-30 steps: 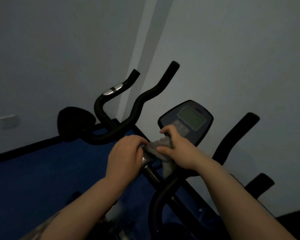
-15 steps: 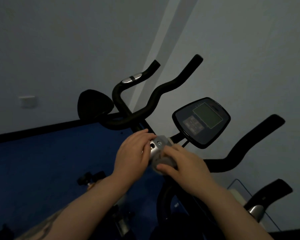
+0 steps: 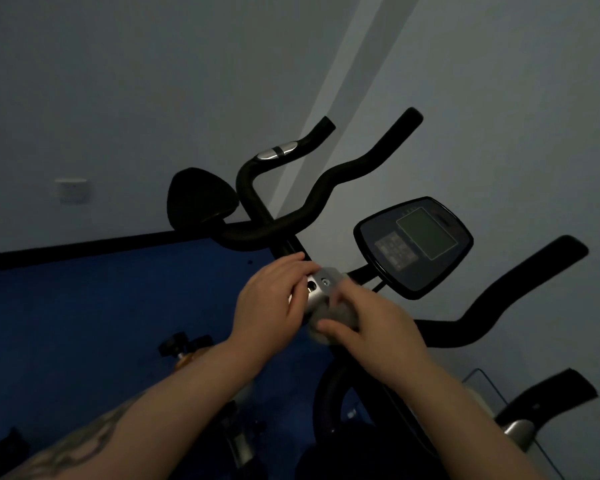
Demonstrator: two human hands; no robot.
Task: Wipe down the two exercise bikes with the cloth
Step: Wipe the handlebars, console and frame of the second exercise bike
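left hand (image 3: 269,303): fingers curled over the silver clamp block (image 3: 321,287) at the top of the near bike's stem; grips it from its left side; tattooed forearm runs down to lower left
right hand (image 3: 371,325): pinches the grey cloth (image 3: 336,315), thumb under, fingers bent over the top; cloth bunched, pressed on the block's lower right side
cloth: between the two hands, touching the silver block; mostly hidden under the right hand; blurred at the edges
near bike console (image 3: 414,242): just above and right of the right hand; dark housing, greyish screen, button pad to screen's left; tilted
near bike handlebar, right arm (image 3: 499,303): black, sweeps right and up from beside the right hand
near bike handlebar, left arm (image 3: 326,187): black, wavy, rises above the left hand
far bike handlebar (image 3: 284,152): behind the left hand, silver sensor patch on the grip
far bike saddle (image 3: 200,199): black, up and left of the left hand
floor (image 3: 101,306): blue, left of and below the left hand; black skirting along the wall
wall socket (image 3: 71,190): well left of both hands, on the pale wall
lower right grip (image 3: 548,394): black, with silver patch, well right of the right forearm; whose bike it belongs to cannot tell
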